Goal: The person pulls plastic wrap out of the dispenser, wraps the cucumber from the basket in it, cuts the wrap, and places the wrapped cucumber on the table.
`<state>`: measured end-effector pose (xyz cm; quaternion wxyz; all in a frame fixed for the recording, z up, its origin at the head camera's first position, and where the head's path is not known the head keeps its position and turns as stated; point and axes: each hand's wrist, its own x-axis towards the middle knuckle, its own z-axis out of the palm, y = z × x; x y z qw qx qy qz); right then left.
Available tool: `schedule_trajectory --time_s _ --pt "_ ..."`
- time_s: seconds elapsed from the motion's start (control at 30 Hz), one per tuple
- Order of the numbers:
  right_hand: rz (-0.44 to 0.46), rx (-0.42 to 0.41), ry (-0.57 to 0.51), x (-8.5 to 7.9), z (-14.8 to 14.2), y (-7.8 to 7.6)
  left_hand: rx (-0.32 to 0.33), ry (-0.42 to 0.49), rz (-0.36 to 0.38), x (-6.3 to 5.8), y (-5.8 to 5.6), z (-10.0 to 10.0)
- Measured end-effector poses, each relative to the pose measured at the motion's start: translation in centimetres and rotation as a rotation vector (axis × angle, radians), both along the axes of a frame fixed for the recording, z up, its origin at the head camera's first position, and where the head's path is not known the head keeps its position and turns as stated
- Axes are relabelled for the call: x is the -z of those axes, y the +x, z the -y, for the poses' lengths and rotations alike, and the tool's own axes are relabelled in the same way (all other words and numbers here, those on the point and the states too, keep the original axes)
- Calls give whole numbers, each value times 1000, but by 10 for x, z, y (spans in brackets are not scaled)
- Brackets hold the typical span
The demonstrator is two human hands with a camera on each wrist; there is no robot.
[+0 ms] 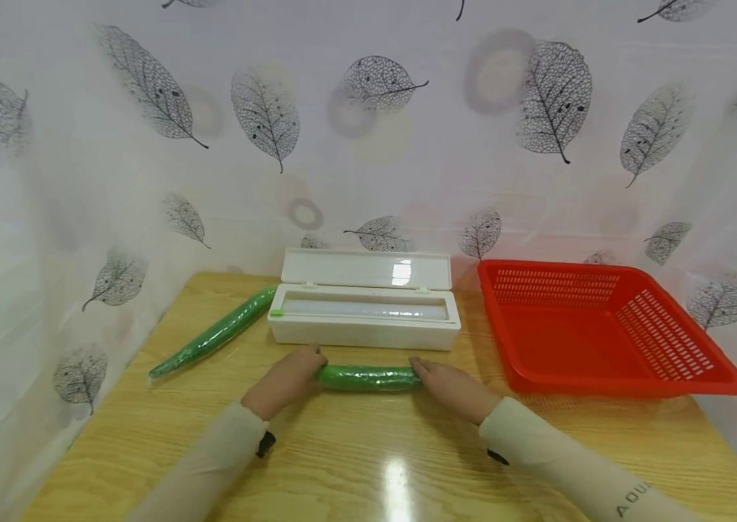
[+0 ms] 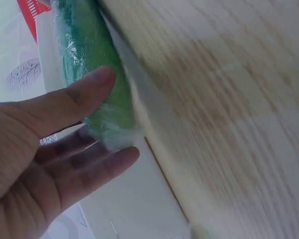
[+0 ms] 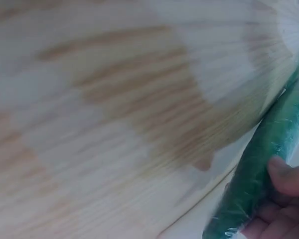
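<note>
A green cucumber (image 1: 369, 378) wrapped in clear, shiny film lies crosswise in front of the white box. My left hand (image 1: 286, 380) holds its left end; the left wrist view shows the thumb (image 2: 97, 82) on top and the fingers around the underside, with loose film bunched at the tip. At the other end, my right hand (image 1: 456, 390) grips the cucumber, its thumb (image 3: 284, 172) pressed against the wrapped side and the fingers curled beneath. Another film-covered cucumber (image 1: 221, 333) rests slanted at the left.
Just behind the hands stands a white cling film box (image 1: 361, 335), its lid (image 1: 342, 268) raised and a roll (image 1: 361, 308) inside. A red plastic basket (image 1: 505, 341) sits at the right on the wooden table (image 1: 335, 464). A leaf-patterned sheet (image 1: 433, 167) hangs behind.
</note>
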<state>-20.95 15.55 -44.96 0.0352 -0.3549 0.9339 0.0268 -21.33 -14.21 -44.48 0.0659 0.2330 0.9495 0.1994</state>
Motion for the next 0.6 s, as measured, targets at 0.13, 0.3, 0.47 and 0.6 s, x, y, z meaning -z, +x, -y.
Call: schedule_trajectory --time_s 0.13,0.3,0.47,0.6 --pt "-46 -21 33 0 -2 2 19 37 38 2 0 5" --pt "-101 -34 78 2 -2 1 26 29 83 3 0 3" --pt "-134 -44 87 9 -3 0 24 -38 38 6 2 -3" --pt "-209 -62 66 13 -2 0 21 -95 -60 9 3 -5"
